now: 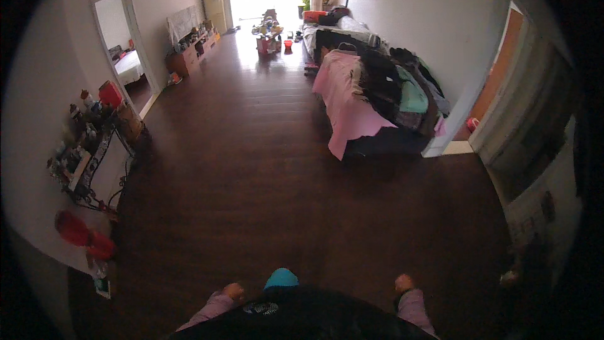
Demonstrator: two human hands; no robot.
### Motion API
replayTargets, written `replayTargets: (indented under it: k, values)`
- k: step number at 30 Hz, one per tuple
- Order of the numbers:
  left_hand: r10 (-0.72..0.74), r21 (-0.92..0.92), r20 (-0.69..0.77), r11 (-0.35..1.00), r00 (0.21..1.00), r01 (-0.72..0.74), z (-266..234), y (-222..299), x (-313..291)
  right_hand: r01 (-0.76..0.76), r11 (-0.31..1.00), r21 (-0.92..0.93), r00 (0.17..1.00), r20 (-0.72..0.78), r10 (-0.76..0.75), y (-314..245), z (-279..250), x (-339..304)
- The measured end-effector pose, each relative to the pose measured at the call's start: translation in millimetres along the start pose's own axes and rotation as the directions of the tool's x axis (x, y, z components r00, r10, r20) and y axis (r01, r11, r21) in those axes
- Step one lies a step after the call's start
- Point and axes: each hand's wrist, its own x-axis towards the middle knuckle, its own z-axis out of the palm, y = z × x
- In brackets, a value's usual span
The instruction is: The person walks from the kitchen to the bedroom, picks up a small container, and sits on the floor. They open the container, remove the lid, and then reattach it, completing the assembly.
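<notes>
My left hand (pixel 234 291) hangs low at the bottom of the head view, its fingers curled in, with nothing visible in it. To the right, my right hand (pixel 403 283) is held out in a loose fist, also with nothing visible in it. Both arms wear pink sleeves and come in beside my dark top (pixel 327 315). Between the hands, nearer the left one, a bright blue rounded tip (pixel 280 278) shows past the dark top; it looks like footwear. Neither hand touches any object. Dark wooden floor (pixel 283 214) lies beneath them.
Clothes and a pink cloth (pixel 345 88) cover a long sofa on the right. A cluttered metal rack (pixel 94 164) and a red stool-like object (pixel 78 230) line the left wall. Farther off are a low cabinet (pixel 185 60), a small table (pixel 268 41) and a doorway (pixel 481 88) at right.
</notes>
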Motion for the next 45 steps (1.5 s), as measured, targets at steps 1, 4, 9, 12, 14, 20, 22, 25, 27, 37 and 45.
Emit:
replayTargets:
  k: [1, 4, 9, 12, 14, 20, 22, 25, 27, 37, 45]
  values:
    - [-0.039, -0.112, 0.006, 0.993, 0.999, 0.040, 3, -19, 13, -0.031, 0.999, 0.035, 0.996, -0.079, 0.034, 11, -45, 36]
    - [-0.295, -0.350, 0.098, 0.884, 0.951, 0.310, -12, -77, 46, -0.034, 0.972, 0.233, 0.938, -0.328, 0.111, 24, -171, 131]
    - [-0.386, -0.354, 0.112, 0.845, 0.916, 0.400, -146, -186, 124, 0.033, 0.962, 0.272, 0.994, -0.112, -0.002, -15, -277, 249]
    - [-0.528, -0.590, -0.025, 0.693, 0.849, 0.414, -283, -231, 195, 0.474, 0.877, -0.073, 0.880, 0.056, -0.471, -36, -277, 307]
    - [-0.568, -0.794, -0.275, 0.589, 0.775, 0.150, -385, -245, 241, 0.269, 0.921, 0.282, 0.935, 0.152, -0.320, -41, -274, 343]
    - [-0.386, -0.712, -0.510, 0.691, 0.769, -0.125, -607, -287, 376, -0.063, 0.893, 0.445, 0.949, 0.305, -0.085, -19, -344, 447]
    - [-0.354, -0.718, -0.504, 0.679, 0.788, -0.154, -637, -310, 413, -0.063, 0.905, 0.421, 0.951, 0.300, -0.073, -2, -388, 488]
    - [-0.397, -0.780, -0.408, 0.619, 0.822, -0.089, -649, -352, 453, -0.046, 0.925, 0.377, 0.960, 0.271, -0.063, 25, -466, 557]
    - [-0.395, -0.727, -0.321, 0.685, 0.861, 0.043, -645, -381, 469, 0.039, 0.968, 0.246, 0.975, 0.204, -0.091, 45, -527, 606]
    - [-0.561, -0.681, 0.197, 0.512, 0.804, 0.524, -693, -554, 581, 0.133, 0.594, 0.793, 0.867, -0.383, 0.317, 12, -854, 765]
    - [-0.408, -0.471, -0.283, 0.848, 0.868, 0.245, -1012, -622, 750, -0.143, 0.449, 0.882, 0.967, 0.027, 0.255, -14, -812, 709]
